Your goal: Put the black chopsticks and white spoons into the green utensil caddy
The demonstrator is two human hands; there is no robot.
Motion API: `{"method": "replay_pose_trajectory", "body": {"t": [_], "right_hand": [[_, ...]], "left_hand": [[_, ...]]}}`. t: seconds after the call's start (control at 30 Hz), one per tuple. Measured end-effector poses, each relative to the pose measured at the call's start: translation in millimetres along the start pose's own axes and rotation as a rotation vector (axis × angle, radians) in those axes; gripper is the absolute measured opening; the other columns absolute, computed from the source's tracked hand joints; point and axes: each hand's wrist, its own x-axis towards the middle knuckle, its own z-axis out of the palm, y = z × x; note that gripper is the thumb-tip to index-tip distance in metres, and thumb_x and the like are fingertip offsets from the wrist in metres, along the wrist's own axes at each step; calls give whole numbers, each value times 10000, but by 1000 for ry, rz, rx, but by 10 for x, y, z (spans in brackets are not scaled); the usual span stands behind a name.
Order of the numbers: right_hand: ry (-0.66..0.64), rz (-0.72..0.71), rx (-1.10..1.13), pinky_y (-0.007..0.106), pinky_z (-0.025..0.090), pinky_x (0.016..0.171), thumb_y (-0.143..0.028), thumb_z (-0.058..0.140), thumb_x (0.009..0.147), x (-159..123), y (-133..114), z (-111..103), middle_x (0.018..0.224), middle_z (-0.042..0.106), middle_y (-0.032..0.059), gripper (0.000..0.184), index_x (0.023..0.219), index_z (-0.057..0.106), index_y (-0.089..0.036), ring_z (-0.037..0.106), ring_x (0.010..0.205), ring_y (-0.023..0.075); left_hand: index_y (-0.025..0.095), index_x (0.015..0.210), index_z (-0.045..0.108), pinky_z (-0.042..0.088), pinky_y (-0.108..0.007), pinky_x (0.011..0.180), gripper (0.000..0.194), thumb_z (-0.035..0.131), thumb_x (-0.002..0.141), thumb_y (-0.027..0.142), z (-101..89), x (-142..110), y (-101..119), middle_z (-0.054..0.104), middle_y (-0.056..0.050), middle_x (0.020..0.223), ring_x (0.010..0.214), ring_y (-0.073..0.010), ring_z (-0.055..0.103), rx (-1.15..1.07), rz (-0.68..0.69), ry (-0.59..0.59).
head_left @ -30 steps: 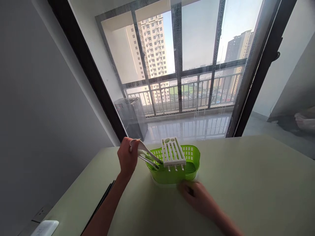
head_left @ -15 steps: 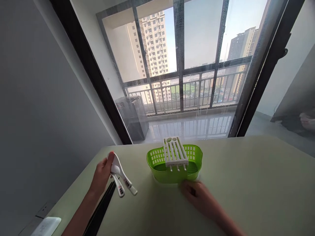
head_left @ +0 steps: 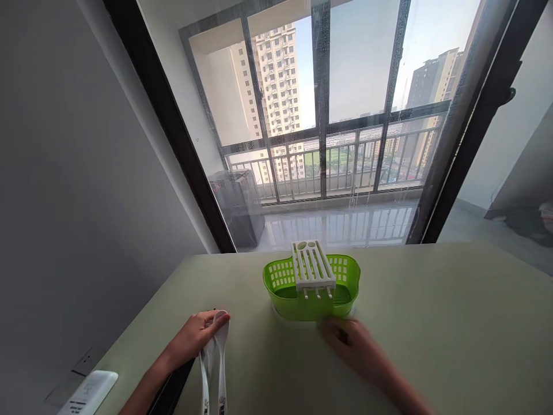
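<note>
My left hand [head_left: 194, 337] is closed around the bowl ends of white spoons [head_left: 222, 360], low over the table's left side. Their printed handles point down toward me. Beneath that forearm lies a dark, long bundle [head_left: 171, 387], partly covered, resembling chopsticks. A green basket [head_left: 302, 310] with perforated walls stands ahead, and a white slotted rack [head_left: 314, 271] with small hooks sits across its middle. At the basket's lower front right, my right hand [head_left: 348, 339] is blurred with curled fingers; whether they touch the basket or grip something is hidden.
The pale green tabletop [head_left: 423, 323] ends at a glass door and a dark frame [head_left: 470, 127]. A white printed object [head_left: 91, 393] lies at the lower left edge, close to a wall socket [head_left: 87, 361].
My left hand has come down and nearer with the spoons, whose handles now hang straight toward me. My right hand stays by the basket. The view has shifted slightly.
</note>
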Motion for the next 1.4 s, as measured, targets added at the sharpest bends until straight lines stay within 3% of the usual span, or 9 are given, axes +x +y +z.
{"method": "replay_pose_trajectory", "body": {"t": [0.3, 0.53, 0.7, 0.9, 1.17, 1.4], "right_hand": [[1, 10, -6, 301, 272, 605, -469, 423, 1032, 20, 23, 26, 635, 397, -44, 431, 681, 326, -240, 364, 621, 139], [14, 14, -13, 308, 270, 608, -481, 431, 1024, 31, 27, 36, 624, 392, -41, 448, 669, 300, -241, 359, 626, 145], [9, 9, -8, 308, 263, 604, -487, 420, 1029, 44, 1, 30, 619, 389, -43, 450, 671, 301, -242, 353, 616, 143], [19, 5, -11, 312, 258, 608, -490, 431, 1021, 48, -11, 26, 622, 391, -41, 450, 670, 299, -242, 358, 622, 146], [22, -5, -11, 308, 253, 597, -489, 434, 1022, 69, 34, 49, 611, 377, -46, 455, 664, 304, -241, 354, 610, 142], [33, -16, -14, 304, 252, 601, -449, 458, 1004, 91, 77, 67, 627, 401, -42, 426, 664, 315, -236, 370, 629, 142]], "left_hand": [[231, 641, 500, 259, -272, 600, 591, 427, 961, 722, 95, 71, 48, 471, 21, 659, 622, -180, 420, 245, 18, -10], [228, 669, 564, 377, -298, 685, 543, 404, 973, 648, 227, 153, -20, 665, -34, 747, 748, -234, 615, 451, 8, -13], [232, 831, 653, 445, -319, 739, 493, 375, 1018, 595, 327, 120, -47, 744, -67, 906, 875, -266, 705, 561, 4, 37], [228, 974, 651, 473, -337, 682, 455, 316, 1071, 519, 472, 43, -40, 722, -93, 1038, 902, -293, 740, 675, 12, 124], [215, 1100, 615, 506, -320, 639, 401, 281, 1105, 437, 590, -14, -77, 660, -110, 1181, 815, -245, 754, 784, 51, 173], [207, 1214, 569, 539, -342, 630, 291, 363, 1097, 377, 603, -50, -47, 628, -149, 1269, 789, -264, 766, 863, 42, 204]]}}
